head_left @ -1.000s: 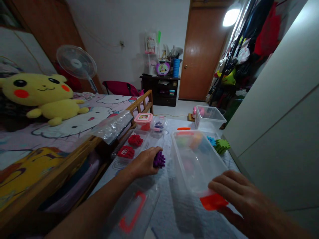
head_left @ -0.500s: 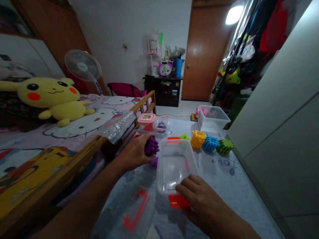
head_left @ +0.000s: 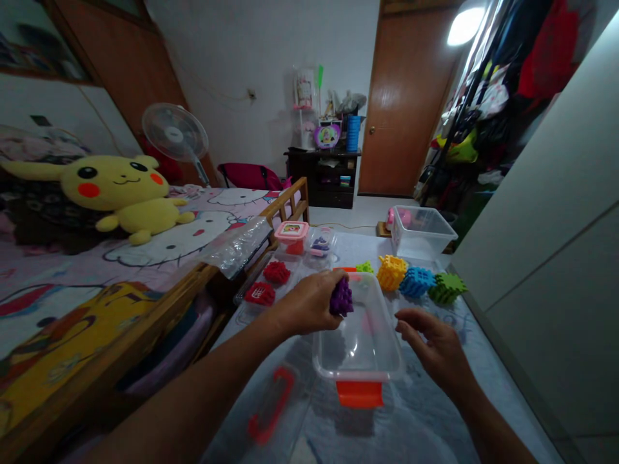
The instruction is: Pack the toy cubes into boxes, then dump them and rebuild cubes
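My left hand (head_left: 316, 301) grips a purple toothed block (head_left: 342, 298) over the left part of a clear plastic box (head_left: 321, 368). An orange latch (head_left: 360, 394) hangs on the near side of that box, whose visible floor is bare. To the right of the box, my right hand (head_left: 435, 345) hovers with fingers apart, holding nothing. Beyond it a yellow block (head_left: 392, 273), a blue block (head_left: 416, 281) and a green block (head_left: 447, 288) form a row. A clear lid with a red handle (head_left: 275, 406) lies at the near left.
On the left, two red blocks (head_left: 261, 294) sit in a clear tray. Behind them stand a pink-lidded container (head_left: 291, 231) and a small clear container (head_left: 322, 243). An empty clear bin (head_left: 422, 233) stands at the back right. A wooden bed rail (head_left: 159, 322) borders the left side.
My left hand has carried the purple block rightward, from beside the box to over it. My right hand has let go of the box's near edge and moved right and up.
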A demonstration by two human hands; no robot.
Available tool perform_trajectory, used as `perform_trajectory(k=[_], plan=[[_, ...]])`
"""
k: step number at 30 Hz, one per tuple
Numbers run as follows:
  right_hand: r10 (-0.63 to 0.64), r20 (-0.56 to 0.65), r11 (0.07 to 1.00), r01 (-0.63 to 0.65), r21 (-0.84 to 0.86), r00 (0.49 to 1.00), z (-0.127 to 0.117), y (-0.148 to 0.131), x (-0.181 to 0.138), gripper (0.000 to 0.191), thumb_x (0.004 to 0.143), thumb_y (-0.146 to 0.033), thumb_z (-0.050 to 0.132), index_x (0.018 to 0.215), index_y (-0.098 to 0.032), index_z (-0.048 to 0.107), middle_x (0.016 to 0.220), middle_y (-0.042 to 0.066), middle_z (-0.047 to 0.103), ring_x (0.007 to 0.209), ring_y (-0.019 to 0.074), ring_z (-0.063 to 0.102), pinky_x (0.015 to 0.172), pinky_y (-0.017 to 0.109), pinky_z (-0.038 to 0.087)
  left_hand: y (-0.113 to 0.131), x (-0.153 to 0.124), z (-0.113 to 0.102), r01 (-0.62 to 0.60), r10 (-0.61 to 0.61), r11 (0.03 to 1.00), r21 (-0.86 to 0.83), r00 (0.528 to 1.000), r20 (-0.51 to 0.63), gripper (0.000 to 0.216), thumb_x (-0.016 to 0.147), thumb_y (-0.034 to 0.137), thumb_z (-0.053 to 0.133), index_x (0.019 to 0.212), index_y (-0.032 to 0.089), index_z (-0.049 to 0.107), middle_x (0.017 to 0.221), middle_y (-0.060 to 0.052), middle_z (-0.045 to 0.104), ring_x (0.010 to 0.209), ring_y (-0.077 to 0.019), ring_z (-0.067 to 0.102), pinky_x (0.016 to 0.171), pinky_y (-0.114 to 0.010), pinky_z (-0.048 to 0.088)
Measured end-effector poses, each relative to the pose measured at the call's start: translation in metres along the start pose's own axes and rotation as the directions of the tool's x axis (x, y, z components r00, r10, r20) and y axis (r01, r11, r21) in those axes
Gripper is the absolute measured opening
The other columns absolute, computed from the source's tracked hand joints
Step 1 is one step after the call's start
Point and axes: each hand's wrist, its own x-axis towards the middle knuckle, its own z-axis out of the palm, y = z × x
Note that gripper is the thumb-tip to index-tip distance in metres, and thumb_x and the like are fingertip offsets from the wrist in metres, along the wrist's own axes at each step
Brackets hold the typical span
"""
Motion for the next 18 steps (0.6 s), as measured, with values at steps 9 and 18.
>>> perform_trajectory(k=[9,18], plan=[[-0.04,-0.099,0.999,0.036,-0.035,0.994,-0.013,-0.033,0.009,0.016,0.085,-0.031,0.058,0.087,-0.019,0.068,0.07,0.004,0.07,0.058,0.0168,0.063,0.054,0.028,0.052,-0.015,-0.005,-0.02,0.059,-0.065,0.997,-0.056,0.993,-0.094,0.056,0.066,0.024,0.073,0.118,0.023,0.054,0.106,-0.005,0.066,0.094,-0.0237,0.064,0.082,-0.034,0.05],[-0.242,0.641,0.967,0.238,0.094,0.729,0.084,-0.145,-0.029,0.054,0.074,-0.005,0.049,0.125,-0.015,0.061,0.132,0.015,0.062,0.12,0.0249,0.057,0.102,0.037,0.049,-0.044,-0.058,-0.023,0.214,-0.24,0.965,-0.153,0.954,-0.179,0.053,0.066,0.028,0.074,0.115,0.021,0.055,0.1,-0.002,0.066,0.085,-0.0202,0.064,0.075,-0.03,0.05]])
